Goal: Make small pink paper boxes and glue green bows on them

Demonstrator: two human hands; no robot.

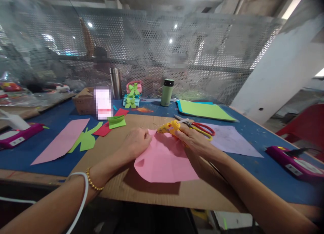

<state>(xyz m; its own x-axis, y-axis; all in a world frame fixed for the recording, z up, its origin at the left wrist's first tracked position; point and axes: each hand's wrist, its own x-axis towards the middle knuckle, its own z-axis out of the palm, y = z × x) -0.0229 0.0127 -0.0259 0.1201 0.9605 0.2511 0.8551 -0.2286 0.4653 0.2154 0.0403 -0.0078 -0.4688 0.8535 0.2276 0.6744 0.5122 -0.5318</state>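
lying near the glue gun (pixel 169 126); scissors (pixel 196 124), lilac paper (pixel 235 141)

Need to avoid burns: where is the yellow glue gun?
In the head view, the yellow glue gun is just right of centre, in the right hand at the pink paper's far edge.

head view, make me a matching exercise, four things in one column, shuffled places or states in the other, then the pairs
Things
1. yellow glue gun
2. left hand
3. steel flask
4. lilac sheet

Places or states
A. upright near the cardboard box
B. lying flat, right of the red-handled scissors
C. held in the right hand
D. at the edge of the pink paper

Pairs: 1-C, 2-D, 3-A, 4-B
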